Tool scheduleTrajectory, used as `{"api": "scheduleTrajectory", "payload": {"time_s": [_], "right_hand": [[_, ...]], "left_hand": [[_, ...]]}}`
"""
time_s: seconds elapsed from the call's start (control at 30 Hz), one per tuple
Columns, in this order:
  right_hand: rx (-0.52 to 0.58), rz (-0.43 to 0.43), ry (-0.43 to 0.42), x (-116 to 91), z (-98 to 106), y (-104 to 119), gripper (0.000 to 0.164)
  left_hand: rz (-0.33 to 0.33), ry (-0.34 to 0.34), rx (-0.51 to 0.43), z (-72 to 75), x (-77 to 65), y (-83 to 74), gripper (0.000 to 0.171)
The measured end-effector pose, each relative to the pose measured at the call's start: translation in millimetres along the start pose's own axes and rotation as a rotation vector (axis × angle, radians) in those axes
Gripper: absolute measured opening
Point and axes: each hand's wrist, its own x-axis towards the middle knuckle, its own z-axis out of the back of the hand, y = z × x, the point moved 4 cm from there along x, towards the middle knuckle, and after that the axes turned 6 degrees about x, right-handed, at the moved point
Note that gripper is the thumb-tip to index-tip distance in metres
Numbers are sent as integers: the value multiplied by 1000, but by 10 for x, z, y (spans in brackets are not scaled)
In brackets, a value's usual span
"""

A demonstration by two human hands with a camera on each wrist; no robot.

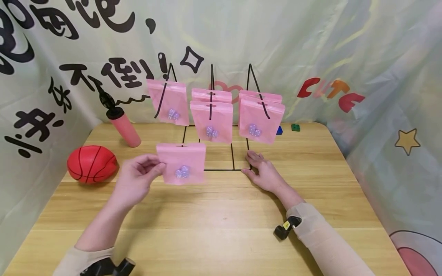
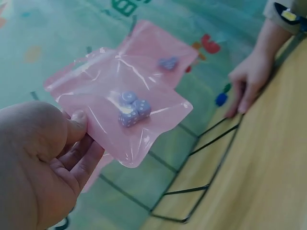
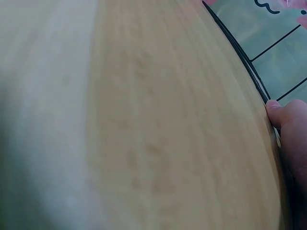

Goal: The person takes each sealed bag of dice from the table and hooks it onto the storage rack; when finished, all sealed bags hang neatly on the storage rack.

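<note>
My left hand [image 1: 138, 176] pinches the left edge of a pink zip bag [image 1: 169, 153] between thumb and fingers. Light purple dice [image 2: 134, 110] show through its front. Behind it stands a black wire display rack [image 1: 219, 170] with three hooks, where more pink bags hang: one on the left hook [image 1: 165, 92], two on the middle hook [image 1: 211, 111], two on the right hook [image 1: 264, 109]. The held bag is apart from the hooks, low and in front of the left one. At the rack's front right base corner, my right hand [image 1: 264, 174] rests with thumb and fingers spread, touching the wire.
A red toy basketball [image 1: 92, 164], dented on one side, lies at the left of the wooden table [image 1: 221, 230]. Beside it stands a pink hand pump [image 1: 126, 130] with a black top. Behind the rack are a green brick [image 1: 295, 127] and a blue brick [image 1: 279, 130]. Printed cloth hangs around.
</note>
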Motion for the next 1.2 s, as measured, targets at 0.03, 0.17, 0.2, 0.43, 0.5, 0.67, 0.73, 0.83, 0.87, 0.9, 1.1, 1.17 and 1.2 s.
{"api": "scheduleTrajectory", "payload": {"time_s": [0.03,0.17,0.2,0.43,0.5,0.67,0.73,0.83,0.87,0.9,1.1,1.17,1.2], "right_hand": [[1,-2,1,0,-1,0,64],[7,-12,2,1,-5,-4,63],[9,-14,2,1,-6,-6,63],[8,-22,5,-2,-9,-17,65],[9,-23,5,-5,-12,-20,65],[7,-20,2,-4,-13,-21,64],[6,-18,0,-2,-11,-20,64],[2,-21,-1,-8,-7,-20,64],[0,-22,0,-9,-7,-20,65],[-1,-24,1,-11,-6,-20,65],[6,-31,8,-18,-8,-22,66],[4,-34,10,-16,-11,-27,65],[4,-36,11,-13,-12,-28,65]], "left_hand": [[0,-22,-15,67,-1,-18,6],[10,-91,-120,303,8,-64,6],[8,-100,-146,348,13,-74,7],[0,-130,-218,530,95,-127,14],[5,-126,-202,548,125,-135,13],[26,-115,-184,546,218,-145,10],[31,-118,-182,538,263,-144,11],[39,-126,-189,524,325,-128,12],[43,-125,-200,520,344,-116,14],[45,-125,-209,515,361,-107,15],[55,-117,-245,494,434,-39,17],[59,-121,-245,488,446,-27,17],[61,-123,-245,484,451,-24,18]]}}
